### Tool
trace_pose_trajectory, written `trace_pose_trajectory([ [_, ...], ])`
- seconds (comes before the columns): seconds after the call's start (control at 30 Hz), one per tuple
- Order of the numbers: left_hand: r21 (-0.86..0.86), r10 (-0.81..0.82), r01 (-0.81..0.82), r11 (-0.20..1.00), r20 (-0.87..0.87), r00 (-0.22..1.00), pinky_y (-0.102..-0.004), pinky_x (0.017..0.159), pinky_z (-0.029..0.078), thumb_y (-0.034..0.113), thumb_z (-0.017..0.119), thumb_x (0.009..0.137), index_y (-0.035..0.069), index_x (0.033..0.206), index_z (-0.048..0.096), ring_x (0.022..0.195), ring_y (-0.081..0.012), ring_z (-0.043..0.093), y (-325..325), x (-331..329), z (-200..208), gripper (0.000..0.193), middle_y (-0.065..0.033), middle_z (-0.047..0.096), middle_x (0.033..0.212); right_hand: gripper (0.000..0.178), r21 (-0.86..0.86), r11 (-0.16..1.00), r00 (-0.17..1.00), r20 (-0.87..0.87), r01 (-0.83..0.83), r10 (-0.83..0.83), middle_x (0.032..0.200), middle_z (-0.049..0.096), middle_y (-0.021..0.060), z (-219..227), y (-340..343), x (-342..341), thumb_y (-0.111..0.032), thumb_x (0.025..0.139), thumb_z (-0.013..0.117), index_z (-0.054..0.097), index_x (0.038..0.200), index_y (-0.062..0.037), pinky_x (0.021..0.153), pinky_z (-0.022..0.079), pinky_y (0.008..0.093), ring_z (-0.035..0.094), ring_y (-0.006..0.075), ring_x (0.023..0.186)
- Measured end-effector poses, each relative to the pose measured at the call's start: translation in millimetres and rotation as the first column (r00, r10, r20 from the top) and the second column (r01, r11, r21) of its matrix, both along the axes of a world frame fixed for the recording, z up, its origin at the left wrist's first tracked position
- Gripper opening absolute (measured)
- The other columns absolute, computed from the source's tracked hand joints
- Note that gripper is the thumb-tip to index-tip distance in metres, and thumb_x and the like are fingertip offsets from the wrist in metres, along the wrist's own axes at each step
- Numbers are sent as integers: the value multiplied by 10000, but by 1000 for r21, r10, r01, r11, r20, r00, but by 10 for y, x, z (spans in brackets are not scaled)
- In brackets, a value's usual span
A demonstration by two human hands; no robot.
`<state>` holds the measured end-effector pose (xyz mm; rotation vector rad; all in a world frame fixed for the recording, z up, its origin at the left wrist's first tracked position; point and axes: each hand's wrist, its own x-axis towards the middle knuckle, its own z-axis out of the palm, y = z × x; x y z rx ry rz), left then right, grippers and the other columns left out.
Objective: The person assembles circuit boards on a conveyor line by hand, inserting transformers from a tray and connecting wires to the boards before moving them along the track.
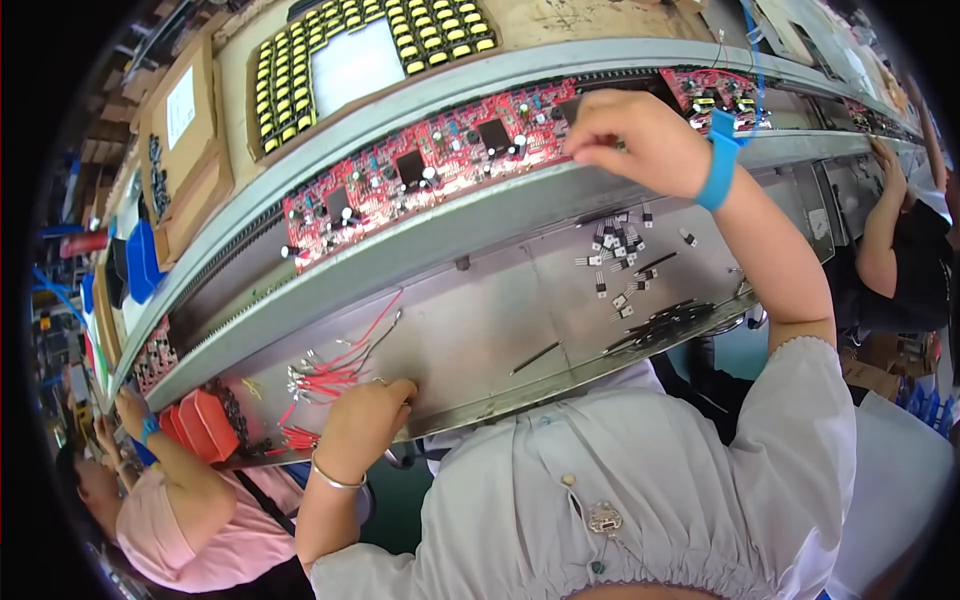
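My right hand (pixel 645 142), with a blue strap (pixel 720 160) round its wrist, is raised over the right end of a long red circuit board (pixel 440 165). Its thumb and fingers are pinched together; whatever lies between them is too small to tell. My left hand (pixel 368 420) is lower, by the front edge of the metal tray (pixel 470 340), beside a bundle of red wires (pixel 325 378). The left fingers are curled closed, and anything inside them is hidden. Small black transistors with metal tabs (pixel 618 245) lie scattered in the tray, near a pile of thin black sleeves (pixel 675 325).
A conveyor rail (pixel 400 225) separates the board from the tray. Behind it sits a box of yellow-black components (pixel 440 35); a cardboard box (pixel 190 150) stands far left. Red bins (pixel 200 425) sit at the tray's left end. Co-workers (pixel 190 500) are on both sides.
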<state>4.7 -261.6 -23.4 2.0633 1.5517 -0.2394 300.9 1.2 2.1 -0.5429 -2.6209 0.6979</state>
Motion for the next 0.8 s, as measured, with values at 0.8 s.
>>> trace_pose_trajectory([
  [0.8,300,232,-454,839,557,798,-238,518,466,-63,665,733,1,862,651,640,-144,579,288,77,49,144,-85,608,813,69,75,996,997,-55,50,-46,702,568,75,-350,257,-178,-109,764,621,615,731,-49,630,466,357,587,248,651],
])
